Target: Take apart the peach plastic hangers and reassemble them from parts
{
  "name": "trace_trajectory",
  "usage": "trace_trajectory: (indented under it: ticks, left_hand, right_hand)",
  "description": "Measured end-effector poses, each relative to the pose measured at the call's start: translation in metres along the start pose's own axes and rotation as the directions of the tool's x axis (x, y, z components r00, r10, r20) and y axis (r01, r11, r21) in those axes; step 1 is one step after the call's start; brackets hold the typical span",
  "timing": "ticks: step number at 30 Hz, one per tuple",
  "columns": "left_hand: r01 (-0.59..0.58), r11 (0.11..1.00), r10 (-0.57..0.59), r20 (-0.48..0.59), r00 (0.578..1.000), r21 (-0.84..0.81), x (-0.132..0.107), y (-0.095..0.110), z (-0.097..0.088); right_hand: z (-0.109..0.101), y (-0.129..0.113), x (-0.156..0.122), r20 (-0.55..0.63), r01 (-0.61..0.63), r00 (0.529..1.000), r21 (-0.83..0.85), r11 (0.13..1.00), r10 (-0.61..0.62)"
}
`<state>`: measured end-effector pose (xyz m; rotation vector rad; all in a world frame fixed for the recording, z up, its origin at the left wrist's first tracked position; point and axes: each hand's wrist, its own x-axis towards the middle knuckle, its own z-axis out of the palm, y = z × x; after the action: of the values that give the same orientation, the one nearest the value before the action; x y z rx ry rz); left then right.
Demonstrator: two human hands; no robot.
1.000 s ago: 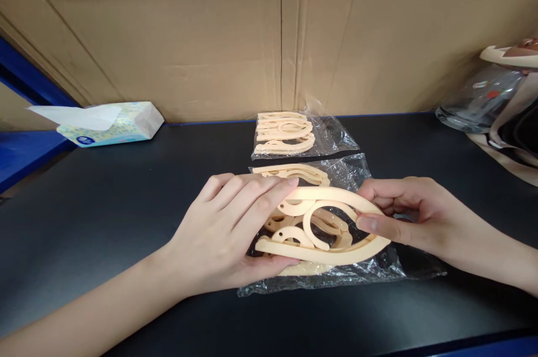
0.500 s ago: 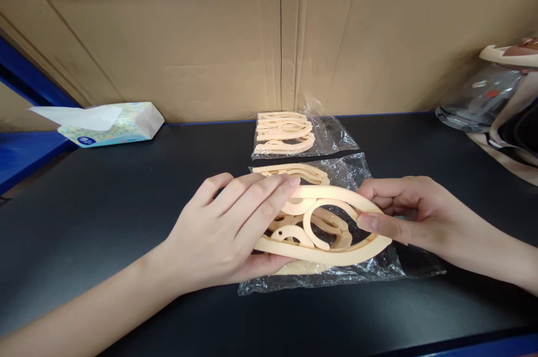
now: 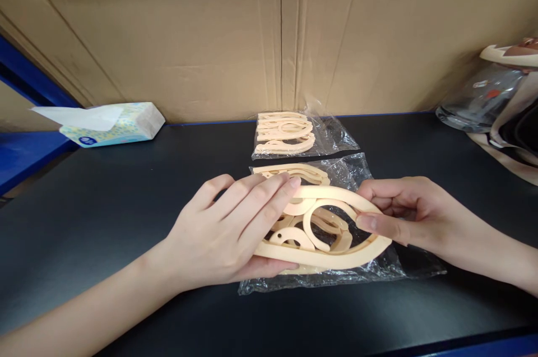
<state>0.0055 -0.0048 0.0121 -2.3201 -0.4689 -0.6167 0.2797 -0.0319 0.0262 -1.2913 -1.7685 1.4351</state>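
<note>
A beige folding clothes hanger (image 3: 336, 258), folded into an oval with its curved hook inside, is held over the near clear plastic bag (image 3: 353, 169). My left hand (image 3: 235, 222) is closed round its left part, fingers across the top and thumb beneath, hiding that end. At the right end, my right hand (image 3: 403, 208) pinches the rim between thumb and fingers. More beige folded hangers (image 3: 294, 170) lie on or in the near bag, partly covered by my left hand and the held one.
Farther back lies a second clear bag (image 3: 336, 135) of similar beige hangers (image 3: 290, 133). A tissue pack (image 3: 113, 124) sits at the back left. On the right stand a clear container (image 3: 474, 102) and a beige strap (image 3: 500, 152). Cardboard (image 3: 189, 37) walls the back of the black tabletop (image 3: 126, 194).
Almost nothing differs. My left fingers and thumb have shifted very slightly right along the hanger; my right hand keeps its pinch in the same place.
</note>
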Motion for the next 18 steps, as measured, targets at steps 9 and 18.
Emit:
trace_trajectory:
  ticks: [9, 18]
  left_hand:
    - [0.042, 0.996, -0.04, 0.036, 0.999, -0.073, 0.0044, 0.0, 0.0014]
    - [0.079, 0.992, -0.073, 0.06, 0.995, -0.098, 0.0034, 0.0001, 0.003]
  right_hand:
    - [0.0009, -0.0038, -0.0003, -0.036, -0.049, 0.998, 0.026, 0.998, 0.05]
    - [-0.0003, -0.0024, 0.0014, -0.033, -0.029, 0.999, 0.005, 1.0, 0.029]
